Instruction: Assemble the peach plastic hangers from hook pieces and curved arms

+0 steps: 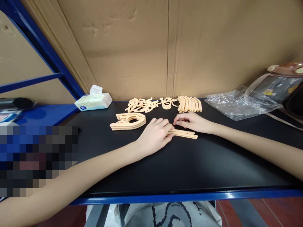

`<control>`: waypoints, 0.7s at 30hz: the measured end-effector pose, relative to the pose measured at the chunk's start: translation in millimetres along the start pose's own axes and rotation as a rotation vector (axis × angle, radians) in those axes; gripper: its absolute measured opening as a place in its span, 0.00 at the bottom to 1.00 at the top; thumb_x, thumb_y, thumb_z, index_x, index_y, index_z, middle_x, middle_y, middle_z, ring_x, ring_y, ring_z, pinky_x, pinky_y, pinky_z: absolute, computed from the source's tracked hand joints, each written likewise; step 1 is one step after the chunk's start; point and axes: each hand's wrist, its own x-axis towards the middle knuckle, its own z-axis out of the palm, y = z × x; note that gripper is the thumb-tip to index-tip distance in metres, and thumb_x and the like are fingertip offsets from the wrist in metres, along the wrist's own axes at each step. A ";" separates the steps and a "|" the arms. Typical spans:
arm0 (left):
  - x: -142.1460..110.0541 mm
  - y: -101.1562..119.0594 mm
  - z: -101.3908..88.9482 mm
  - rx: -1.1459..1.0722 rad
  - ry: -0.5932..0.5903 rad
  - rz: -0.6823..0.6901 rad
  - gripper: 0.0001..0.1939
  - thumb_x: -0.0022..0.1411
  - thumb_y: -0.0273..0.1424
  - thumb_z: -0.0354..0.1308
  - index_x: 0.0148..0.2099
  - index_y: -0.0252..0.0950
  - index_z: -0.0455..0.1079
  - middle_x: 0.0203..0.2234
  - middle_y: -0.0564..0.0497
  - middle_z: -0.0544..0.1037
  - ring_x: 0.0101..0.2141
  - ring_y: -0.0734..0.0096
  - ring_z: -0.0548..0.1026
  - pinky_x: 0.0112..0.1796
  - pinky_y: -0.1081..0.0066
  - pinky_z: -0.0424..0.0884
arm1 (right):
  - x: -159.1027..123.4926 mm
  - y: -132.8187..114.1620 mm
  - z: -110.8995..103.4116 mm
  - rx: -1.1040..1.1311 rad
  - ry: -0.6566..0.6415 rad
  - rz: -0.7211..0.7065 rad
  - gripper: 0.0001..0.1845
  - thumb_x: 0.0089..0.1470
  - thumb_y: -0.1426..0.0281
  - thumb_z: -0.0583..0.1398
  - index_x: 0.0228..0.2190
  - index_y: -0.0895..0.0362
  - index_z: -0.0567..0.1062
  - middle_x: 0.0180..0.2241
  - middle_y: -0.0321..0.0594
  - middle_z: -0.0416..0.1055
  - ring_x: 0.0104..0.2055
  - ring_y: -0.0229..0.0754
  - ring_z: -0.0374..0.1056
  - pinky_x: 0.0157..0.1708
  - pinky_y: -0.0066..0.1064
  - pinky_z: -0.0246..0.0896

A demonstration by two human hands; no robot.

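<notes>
My left hand (155, 135) is closed over a pair of long beige plastic bars (184, 134), which lie side by side on the black tabletop (165, 170). Their right ends stick out past my fingers, and the rest is hidden under the palm. Close by, my right hand (193, 122) is curled with thumb and index finger drawn together just above the bars. Whatever is between those fingertips, if anything, is too small to make out. Left of my left hand sits a stack of beige plastic frames (129, 121), each with a round opening.
Behind are a heap of small curved beige pieces (142, 104), several rings (167, 103) and a row of curved beige bars (189, 104). A tissue pack (93, 101) stands back left. Right are a clear plastic bag (236, 102) and a bottle (272, 86). Cardboard (132, 47) rises behind.
</notes>
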 end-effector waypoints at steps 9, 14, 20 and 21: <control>0.5 5.0 -2.0 -0.023 0.000 0.026 0.06 0.61 0.32 0.51 0.35 0.35 0.66 0.32 0.51 0.70 0.35 0.66 0.67 0.38 0.65 0.59 | 0.3 2.5 0.5 0.010 0.002 -0.019 0.14 0.59 0.62 0.54 0.34 0.58 0.74 0.19 0.30 0.60 0.22 0.32 0.54 0.24 0.26 0.48; 1.3 5.6 -4.5 0.010 -0.007 0.039 0.04 0.57 0.31 0.51 0.34 0.35 0.65 0.32 0.49 0.71 0.35 0.64 0.68 0.37 0.65 0.60 | 0.0 1.6 0.0 0.023 0.001 -0.015 0.14 0.59 0.62 0.54 0.33 0.58 0.74 0.20 0.31 0.62 0.23 0.33 0.56 0.25 0.26 0.49; -0.2 6.4 -10.4 0.030 -0.026 0.082 0.10 0.57 0.36 0.52 0.36 0.34 0.67 0.33 0.48 0.72 0.35 0.63 0.68 0.39 0.63 0.59 | -0.3 1.3 -0.7 0.018 0.000 -0.020 0.13 0.59 0.63 0.54 0.34 0.59 0.74 0.20 0.31 0.62 0.23 0.33 0.57 0.26 0.26 0.50; 0.0 5.9 -12.0 0.025 -0.035 0.092 0.11 0.58 0.37 0.52 0.37 0.34 0.68 0.34 0.47 0.72 0.36 0.62 0.68 0.40 0.62 0.59 | -0.3 1.2 -0.8 0.014 -0.001 -0.021 0.14 0.59 0.62 0.54 0.34 0.59 0.74 0.20 0.31 0.62 0.23 0.33 0.57 0.26 0.26 0.50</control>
